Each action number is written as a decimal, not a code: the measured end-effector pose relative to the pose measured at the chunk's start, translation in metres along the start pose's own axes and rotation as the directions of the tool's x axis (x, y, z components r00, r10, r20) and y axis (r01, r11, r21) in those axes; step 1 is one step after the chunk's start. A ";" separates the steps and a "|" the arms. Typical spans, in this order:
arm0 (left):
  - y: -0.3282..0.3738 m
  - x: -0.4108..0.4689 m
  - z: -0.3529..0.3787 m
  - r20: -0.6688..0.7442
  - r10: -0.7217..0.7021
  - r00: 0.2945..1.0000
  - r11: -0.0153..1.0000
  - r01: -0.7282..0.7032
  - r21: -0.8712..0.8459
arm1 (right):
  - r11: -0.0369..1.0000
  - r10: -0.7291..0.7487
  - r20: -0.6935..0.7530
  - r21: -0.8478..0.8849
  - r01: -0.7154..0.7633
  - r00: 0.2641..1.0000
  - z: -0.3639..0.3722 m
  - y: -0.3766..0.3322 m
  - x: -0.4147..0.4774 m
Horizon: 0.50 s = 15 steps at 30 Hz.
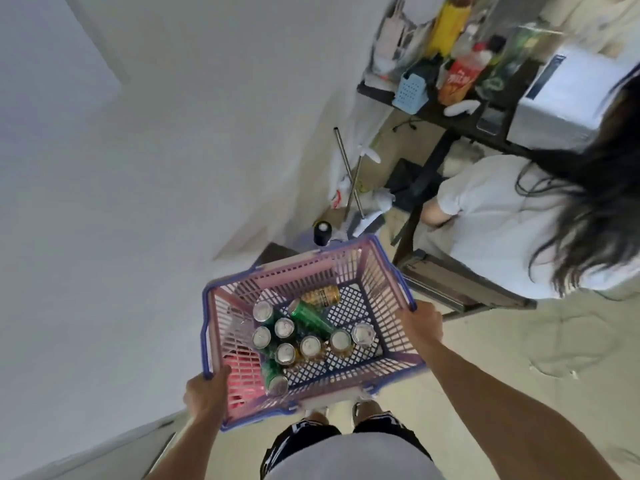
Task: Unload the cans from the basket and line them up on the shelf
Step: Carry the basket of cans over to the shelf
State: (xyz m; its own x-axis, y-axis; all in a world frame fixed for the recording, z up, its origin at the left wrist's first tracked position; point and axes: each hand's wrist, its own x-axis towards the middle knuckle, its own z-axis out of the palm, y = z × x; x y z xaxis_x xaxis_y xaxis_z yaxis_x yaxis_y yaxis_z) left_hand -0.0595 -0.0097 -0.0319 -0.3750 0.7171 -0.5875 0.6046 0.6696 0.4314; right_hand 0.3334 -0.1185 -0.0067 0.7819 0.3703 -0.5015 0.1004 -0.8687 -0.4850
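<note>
A pink-and-blue basket (374, 271) is held, left hand (204, 393) gripping its near-left corner, right hand (420, 320) its right rim, fingers (415, 311) curled round the plastic. Cans (310, 346) (some upright, some toppled) sit inside.

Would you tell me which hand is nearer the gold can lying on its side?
Right. The right hand grips the basket rim beside the gold can; the left hand holds the opposite near corner, farther off.

Nothing legible from my view. Red bottle (460, 79) on the table (437, 110), upper right: white label lettering, too blurred to read. Gold can (320, 295) in the basket (294, 271): dark label patch, unreadable. My shorts (294, 441), bottom centre: white marks, cut off.
</note>
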 end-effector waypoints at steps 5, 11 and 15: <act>0.001 -0.012 0.012 0.041 0.135 0.990 0.984 -0.139 0.110 | 0.986 0.145 -0.068 0.092 -0.139 0.987 -0.019 0.058 -0.035; 0.009 -0.023 0.038 0.159 0.291 0.944 0.906 -0.325 0.271 | 0.923 0.340 -0.131 0.234 -0.304 0.931 -0.038 0.140 -0.076; 0.033 -0.067 0.061 0.265 0.369 0.891 0.850 -0.439 0.293 | 0.853 0.460 -0.177 0.362 -0.377 0.870 -0.054 0.196 -0.111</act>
State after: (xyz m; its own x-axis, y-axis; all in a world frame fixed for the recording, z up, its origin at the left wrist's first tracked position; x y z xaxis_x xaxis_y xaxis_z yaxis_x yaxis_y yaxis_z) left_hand 0.0281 -0.0474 -0.0203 0.0752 0.8345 -0.5459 0.8838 0.1977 0.4239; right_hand 0.2997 -0.3475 -0.0070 0.8353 -0.1352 -0.5329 -0.4319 -0.7612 -0.4838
